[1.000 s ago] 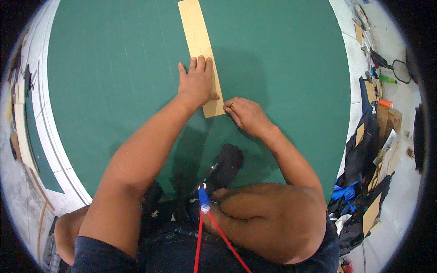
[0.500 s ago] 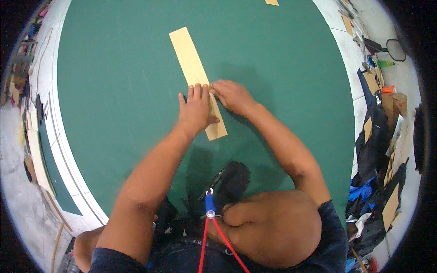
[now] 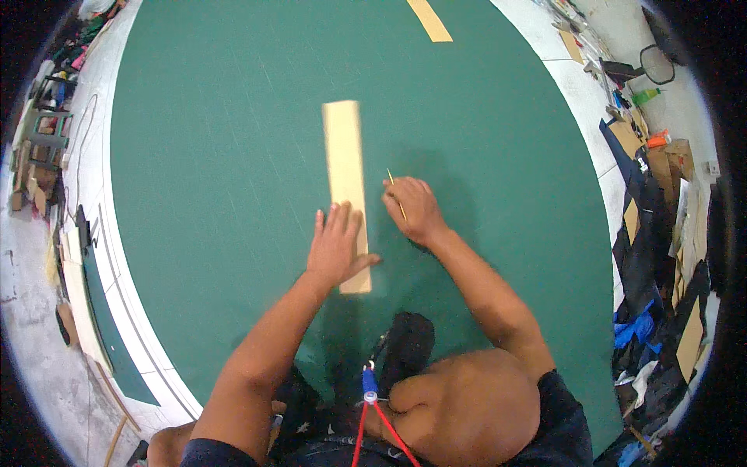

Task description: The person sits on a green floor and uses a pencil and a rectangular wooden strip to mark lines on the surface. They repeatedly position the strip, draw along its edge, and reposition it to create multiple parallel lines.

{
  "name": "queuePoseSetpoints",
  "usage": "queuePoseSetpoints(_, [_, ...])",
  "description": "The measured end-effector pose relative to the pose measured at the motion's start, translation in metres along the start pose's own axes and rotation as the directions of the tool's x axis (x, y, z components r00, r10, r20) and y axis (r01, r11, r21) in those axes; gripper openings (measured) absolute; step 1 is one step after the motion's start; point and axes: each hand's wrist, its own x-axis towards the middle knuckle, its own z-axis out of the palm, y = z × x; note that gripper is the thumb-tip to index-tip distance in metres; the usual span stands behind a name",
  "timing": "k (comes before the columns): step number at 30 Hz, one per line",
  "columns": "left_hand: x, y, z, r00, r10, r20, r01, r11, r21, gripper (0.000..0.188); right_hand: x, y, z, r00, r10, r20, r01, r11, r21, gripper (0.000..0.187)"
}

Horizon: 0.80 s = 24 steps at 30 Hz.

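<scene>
A long tan strip, perhaps cardboard, lies nearly upright in the picture on a large green sheet. Flat on its lower part rests my left hand, fingers spread and thumb reaching past the strip's right edge. To the right of the strip, apart from it, my right hand is closed around a thin yellow stick shaped like a pencil. One end of the stick points up beyond the fingers, and the other shows below them.
Another tan strip lies at the far edge of view. Along the right are dark fabric scraps, cardboard pieces, an orange roll and a green bottle. Brown boxes stand at the left. A red cord hangs before me.
The strip has turned closer to upright and sits lower in view. My right hand has drawn away from its edge, exposing the stick. My left hand remains on the strip.
</scene>
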Motion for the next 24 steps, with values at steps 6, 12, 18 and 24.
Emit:
queuePoseSetpoints(6, [-0.023,-0.048,-0.009,0.943,0.288,0.167,-0.305,0.948,0.086,0.057,-0.015,0.007,-0.012,0.971,-0.155,0.18,0.207,0.924,-0.323,0.029])
queuePoseSetpoints(12, [-0.006,-0.072,-0.048,0.986,-0.123,-0.112,0.145,0.964,0.224,0.05,-0.03,0.004,-0.02,0.994,0.018,0.111,0.009,0.971,-0.239,0.026])
queuePoseSetpoints(18, [-0.035,-0.019,-0.177,0.942,0.28,0.186,-0.118,0.793,-0.597,0.039,-0.054,0.005,0.013,0.987,0.136,-0.091,-0.159,0.929,-0.334,0.027])
queuePoseSetpoints(24, [-0.12,0.018,-0.298,0.814,0.561,0.151,-0.083,0.369,-0.926,0.047,-0.064,0.011,-0.006,0.97,0.242,-0.039,-0.233,0.86,-0.455,0.032])
